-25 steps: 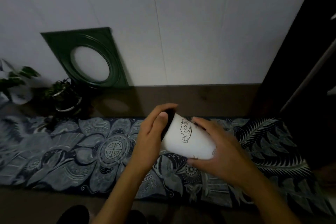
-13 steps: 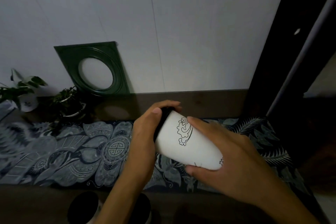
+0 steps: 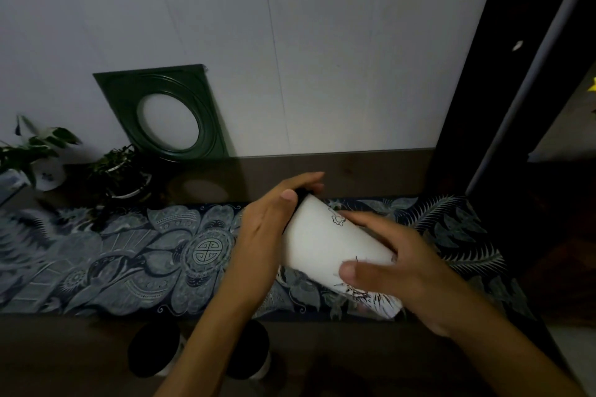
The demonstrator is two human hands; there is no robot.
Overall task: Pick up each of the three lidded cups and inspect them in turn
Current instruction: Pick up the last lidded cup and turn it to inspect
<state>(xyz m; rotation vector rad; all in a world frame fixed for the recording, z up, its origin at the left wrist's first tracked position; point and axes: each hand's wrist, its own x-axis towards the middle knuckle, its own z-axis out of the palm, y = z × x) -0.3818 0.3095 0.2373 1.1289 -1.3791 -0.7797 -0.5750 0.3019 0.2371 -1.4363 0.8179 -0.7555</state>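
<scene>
While you hold the white cup (image 3: 322, 245) tipped on its side above the surface (image 3: 354, 171), both your hands are on it. Your left hand (image 3: 267, 235) wraps the lid end: its fingers (image 3: 306, 179) curl over the black lid (image 3: 301, 193), which points far and left, and the thumb lies along the cup's wall. Your right hand (image 3: 396, 264) grips the base end, its thumb pressed on the near side and its fingers laid over the far side beside a small line drawing on the wall. The cup is lifted clear of the patterned cloth (image 3: 129, 255) that runs left to right across the surface; more dark drawing shows on the base end under your right thumb.

Two more cups stand near you at the bottom of the view, their black lids up: one (image 3: 154, 348) left of your left forearm, the other (image 3: 251, 351) partly hidden behind that forearm. They stand just beside each other on the near edge of the surface.

Far left, a green frame (image 3: 129, 113) with a round opening leans on the pale wall. Two potted plants stand left of it, one (image 3: 122, 171) close to the frame and another (image 3: 35, 151) at the left edge. A dark post (image 3: 483, 90) rises on the right.
</scene>
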